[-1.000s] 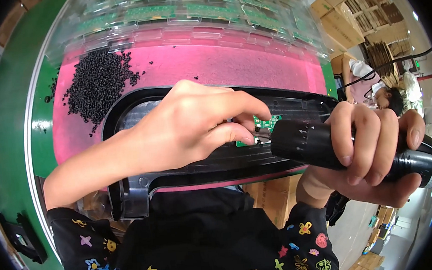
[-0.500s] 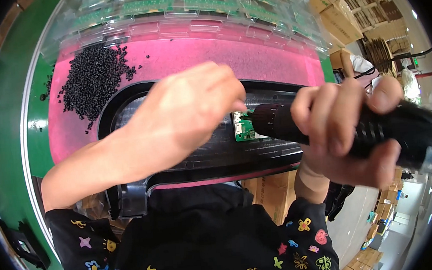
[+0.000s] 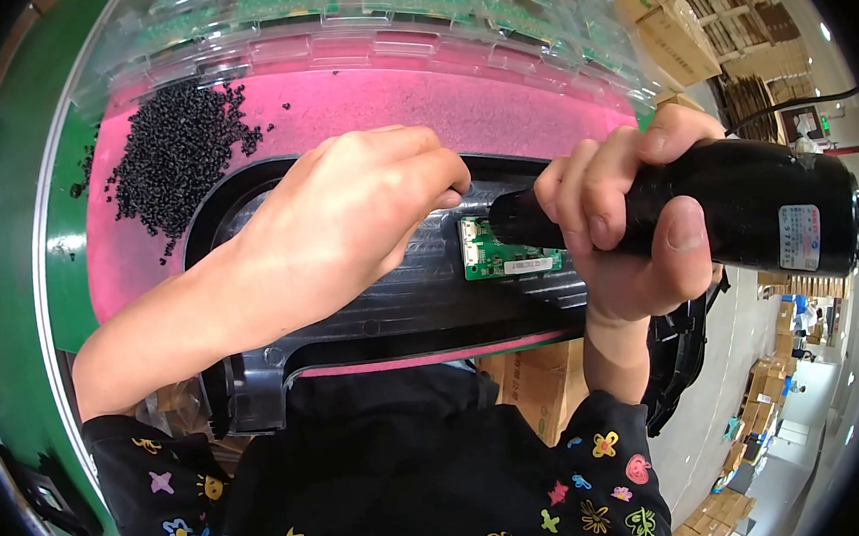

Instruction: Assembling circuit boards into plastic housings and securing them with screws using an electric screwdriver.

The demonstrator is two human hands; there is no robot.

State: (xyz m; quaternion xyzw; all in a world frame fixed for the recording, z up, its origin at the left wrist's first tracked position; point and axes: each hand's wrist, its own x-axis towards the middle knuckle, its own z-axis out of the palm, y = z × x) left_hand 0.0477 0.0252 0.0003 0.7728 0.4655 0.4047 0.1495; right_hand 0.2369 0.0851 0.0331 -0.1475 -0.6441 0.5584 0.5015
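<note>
My right hand (image 3: 635,214) grips a black electric screwdriver (image 3: 743,196), its nose toward the upper part of a green circuit board (image 3: 488,256) with white connectors. The screwdriver's tip is hidden behind its dark nose, so I cannot tell whether it touches a screw. That board lies inside a long black plastic housing (image 3: 404,325). Over the housing, just left of the board, my left hand (image 3: 356,213) is closed with fingers curled and fingertips pinched; whatever they hold, if anything, is hidden.
A heap of small black screws (image 3: 173,156) lies on the pink mat (image 3: 378,97) at the left. Clear plastic trays (image 3: 333,21) with several green boards stand along the back. A cable (image 3: 796,101) runs at the right; a cardboard box (image 3: 527,381) sits below the bench edge.
My right hand and the screwdriver have swung left and slightly up, the nose now over the board's upper edge. My left hand has shifted slightly left. More of the board shows.
</note>
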